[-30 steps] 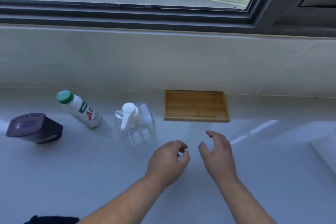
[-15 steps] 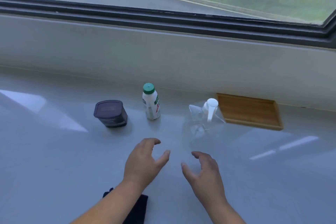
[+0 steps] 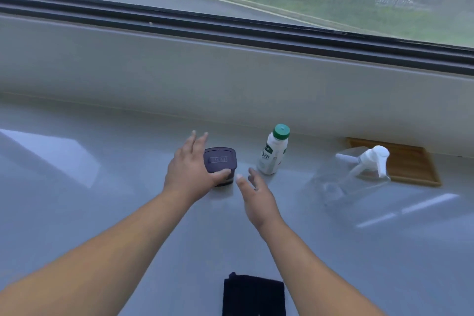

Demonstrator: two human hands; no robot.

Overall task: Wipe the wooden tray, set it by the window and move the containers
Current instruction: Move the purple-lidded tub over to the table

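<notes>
Over on the left, the left hand [image 3: 189, 169] is out on the dark tub [image 3: 221, 165], fingers spread past its far side and thumb on the near edge, not yet clamped. Half a second ago it hung open over bare surface [image 3: 102, 213], so the containers step looks to be starting with this tub. Its lid carries a raised word, too blurred to read. Next along, the right hand [image 3: 256, 196] comes in empty, fingers loosely open, just short of the tub. Beyond it stands the white bottle [image 3: 274, 152], green cap, a green logo and characters I can't make out. Then the clear pump bottle [image 3: 356, 174], and behind it the tray [image 3: 410, 164], already against the wall under the window. Down front, the dark cloth [image 3: 254, 295] lies untouched.
</notes>
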